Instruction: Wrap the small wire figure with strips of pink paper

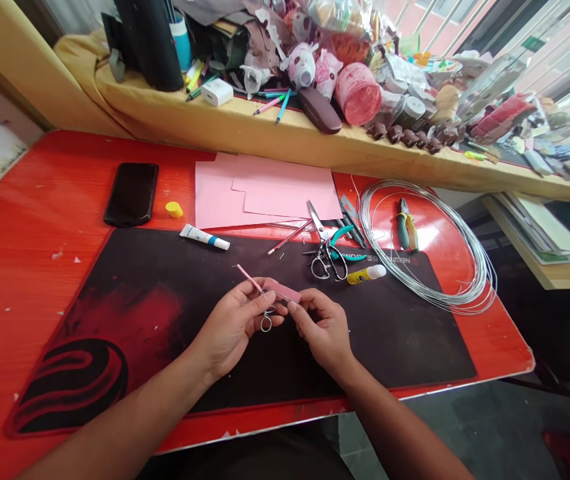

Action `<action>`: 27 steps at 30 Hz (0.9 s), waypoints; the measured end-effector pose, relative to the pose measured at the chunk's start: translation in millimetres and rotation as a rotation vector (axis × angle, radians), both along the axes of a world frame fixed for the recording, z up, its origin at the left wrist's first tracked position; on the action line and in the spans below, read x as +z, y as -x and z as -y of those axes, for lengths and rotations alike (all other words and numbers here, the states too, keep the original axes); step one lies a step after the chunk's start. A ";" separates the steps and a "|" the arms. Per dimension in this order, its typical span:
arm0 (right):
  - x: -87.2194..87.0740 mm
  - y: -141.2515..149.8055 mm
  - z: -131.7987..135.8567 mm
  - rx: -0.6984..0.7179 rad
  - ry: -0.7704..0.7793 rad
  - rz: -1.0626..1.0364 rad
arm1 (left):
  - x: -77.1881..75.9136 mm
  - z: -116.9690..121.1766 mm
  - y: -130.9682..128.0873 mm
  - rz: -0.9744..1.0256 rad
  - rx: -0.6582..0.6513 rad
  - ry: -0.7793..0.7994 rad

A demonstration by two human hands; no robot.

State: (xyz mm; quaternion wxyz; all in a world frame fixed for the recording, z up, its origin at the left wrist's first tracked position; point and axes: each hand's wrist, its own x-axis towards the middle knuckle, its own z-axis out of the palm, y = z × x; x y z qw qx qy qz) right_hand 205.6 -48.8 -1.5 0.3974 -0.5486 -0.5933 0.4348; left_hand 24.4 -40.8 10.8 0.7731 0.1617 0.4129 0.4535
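Red counter with a black desk mat on it, and from my remote seat I've got the left hand curled around small scissors while the right hand pinches a pink strip, lying slanted and nearly crosswise between them, closer to the right hand.

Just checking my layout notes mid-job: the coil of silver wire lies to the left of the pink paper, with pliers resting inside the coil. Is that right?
No: the coil of silver wire lies to the right of the pink paper, not the left, as the head view shows. The pliers do rest inside the coil.
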 end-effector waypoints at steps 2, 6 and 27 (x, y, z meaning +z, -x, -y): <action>0.1 -0.8 -0.1 -0.011 0.038 -0.048 | 2.0 0.6 0.9 -0.004 -0.045 -0.032; 2.2 -3.2 -1.2 -0.020 0.133 -0.162 | 4.4 -1.1 4.0 0.036 -0.104 -0.054; 4.1 -6.3 -3.8 0.042 0.273 -0.305 | 3.8 -25.2 38.6 -0.155 -0.063 -0.094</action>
